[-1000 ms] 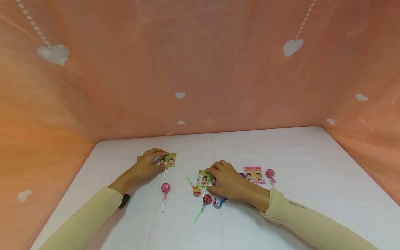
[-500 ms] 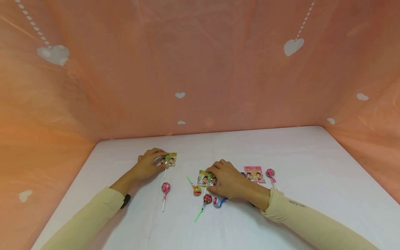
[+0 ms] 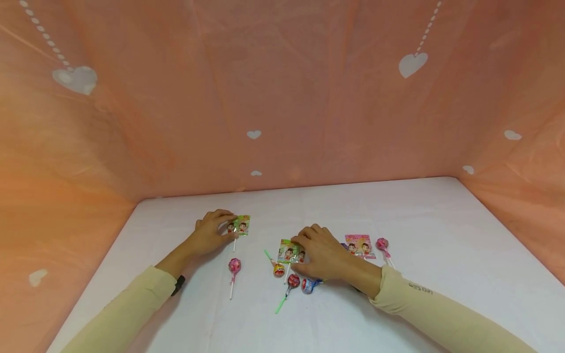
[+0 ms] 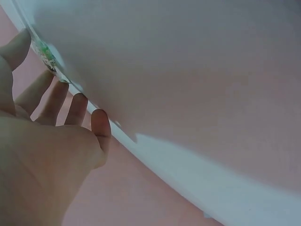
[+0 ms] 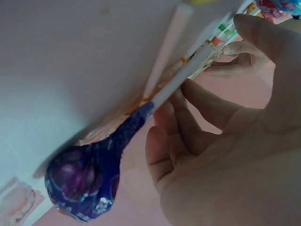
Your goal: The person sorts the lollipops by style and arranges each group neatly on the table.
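Note:
At the left, my left hand (image 3: pixel 209 233) holds a flat lollipop in a green packet (image 3: pixel 243 225) by its edges, thumb and forefinger on opposite sides. Its white stick points toward me. In the left wrist view the packet (image 4: pixel 45 55) lies against the table between the thumb and fingers (image 4: pixel 54 101). Near the middle, my right hand (image 3: pixel 320 252) holds a second green-packet lollipop (image 3: pixel 288 251) the same way. The right wrist view has a purple-wrapped lollipop (image 5: pixel 84 181) close beside the right hand, mostly hidden under it in the head view.
A pink round lollipop (image 3: pixel 235 265) lies front left. Yellow (image 3: pixel 279 269), red (image 3: pixel 293 280) and blue (image 3: pixel 307 286) lollipops lie just before the right hand. Right of it are a pink packet (image 3: pixel 359 245) and another pink lollipop (image 3: pixel 382 243). Pink cloth walls (image 3: pixel 282 98) enclose the white table (image 3: pixel 419 211).
Both hands stay almost still on the two green packets. The loose lollipops keep their places; only a slight shift of the head view shows.

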The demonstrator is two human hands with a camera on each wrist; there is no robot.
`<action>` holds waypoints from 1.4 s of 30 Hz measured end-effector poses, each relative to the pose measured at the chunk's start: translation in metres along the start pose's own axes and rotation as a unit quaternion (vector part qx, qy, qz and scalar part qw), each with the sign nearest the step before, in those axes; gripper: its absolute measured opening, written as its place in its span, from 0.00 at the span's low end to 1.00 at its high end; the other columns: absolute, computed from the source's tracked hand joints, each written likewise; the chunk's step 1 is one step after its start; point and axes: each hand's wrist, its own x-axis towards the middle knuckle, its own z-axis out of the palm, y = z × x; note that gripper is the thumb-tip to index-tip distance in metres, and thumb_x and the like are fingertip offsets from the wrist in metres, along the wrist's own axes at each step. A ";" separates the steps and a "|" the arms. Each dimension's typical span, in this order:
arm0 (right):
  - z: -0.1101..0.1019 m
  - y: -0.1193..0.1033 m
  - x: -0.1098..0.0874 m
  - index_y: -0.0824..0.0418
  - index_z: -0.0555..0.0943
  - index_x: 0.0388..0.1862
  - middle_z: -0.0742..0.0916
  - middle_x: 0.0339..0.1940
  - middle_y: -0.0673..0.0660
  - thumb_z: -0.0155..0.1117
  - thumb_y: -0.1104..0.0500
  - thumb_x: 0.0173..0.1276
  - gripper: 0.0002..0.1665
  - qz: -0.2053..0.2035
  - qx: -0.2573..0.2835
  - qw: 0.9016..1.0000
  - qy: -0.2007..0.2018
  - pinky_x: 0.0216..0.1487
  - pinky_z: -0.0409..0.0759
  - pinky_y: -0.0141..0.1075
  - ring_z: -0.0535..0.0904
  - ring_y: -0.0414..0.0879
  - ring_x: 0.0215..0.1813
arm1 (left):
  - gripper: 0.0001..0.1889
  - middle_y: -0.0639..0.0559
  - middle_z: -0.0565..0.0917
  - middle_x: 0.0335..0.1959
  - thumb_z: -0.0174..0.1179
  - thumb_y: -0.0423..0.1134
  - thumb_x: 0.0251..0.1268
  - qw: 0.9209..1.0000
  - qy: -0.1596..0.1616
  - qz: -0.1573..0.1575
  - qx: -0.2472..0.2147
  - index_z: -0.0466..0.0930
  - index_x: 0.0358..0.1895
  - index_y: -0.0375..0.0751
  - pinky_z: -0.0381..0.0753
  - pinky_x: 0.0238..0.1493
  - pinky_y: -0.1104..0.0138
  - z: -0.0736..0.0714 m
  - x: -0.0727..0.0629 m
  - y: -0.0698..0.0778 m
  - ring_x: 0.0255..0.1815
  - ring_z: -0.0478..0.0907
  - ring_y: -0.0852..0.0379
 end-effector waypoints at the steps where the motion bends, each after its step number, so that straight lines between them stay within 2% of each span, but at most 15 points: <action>1: 0.000 0.000 0.000 0.58 0.79 0.63 0.81 0.56 0.54 0.69 0.40 0.61 0.36 0.000 0.000 1.000 0.000 0.60 0.70 0.46 0.72 0.49 0.57 | 0.29 0.40 0.72 0.68 0.65 0.44 0.64 1.000 0.000 -0.001 0.002 0.74 0.67 0.37 0.58 0.59 0.42 0.000 0.000 0.000 0.71 0.63 0.37; 14: 0.000 0.000 0.002 0.60 0.79 0.61 0.82 0.56 0.56 0.70 0.42 0.60 0.35 0.010 0.012 1.000 -0.003 0.60 0.68 0.46 0.72 0.49 0.57 | 0.28 0.41 0.74 0.67 0.65 0.45 0.65 1.000 0.006 -0.001 0.014 0.75 0.66 0.39 0.60 0.56 0.43 0.003 0.001 -0.001 0.69 0.64 0.37; 26: -0.007 0.001 0.004 0.57 0.79 0.62 0.82 0.55 0.54 0.70 0.40 0.61 0.35 0.035 0.024 0.999 0.029 0.65 0.67 0.47 0.72 0.50 0.60 | 0.27 0.41 0.74 0.67 0.64 0.45 0.66 1.000 0.005 0.004 0.012 0.75 0.66 0.38 0.59 0.56 0.43 0.002 0.000 -0.002 0.69 0.64 0.37; 35: -0.014 0.001 0.014 0.57 0.79 0.62 0.82 0.55 0.54 0.70 0.40 0.60 0.35 0.023 0.028 0.998 0.042 0.65 0.67 0.48 0.72 0.51 0.59 | 0.28 0.41 0.72 0.68 0.64 0.46 0.66 1.000 -0.008 -0.007 0.018 0.74 0.67 0.39 0.58 0.53 0.45 0.005 0.001 -0.004 0.70 0.63 0.37; 42: -0.018 -0.004 0.029 0.57 0.81 0.60 0.83 0.55 0.55 0.71 0.40 0.60 0.34 0.004 0.012 0.999 0.051 0.59 0.69 0.48 0.73 0.51 0.57 | 0.28 0.42 0.72 0.69 0.64 0.46 0.66 1.000 -0.007 -0.011 0.019 0.74 0.67 0.38 0.58 0.52 0.46 0.003 0.002 -0.001 0.70 0.63 0.38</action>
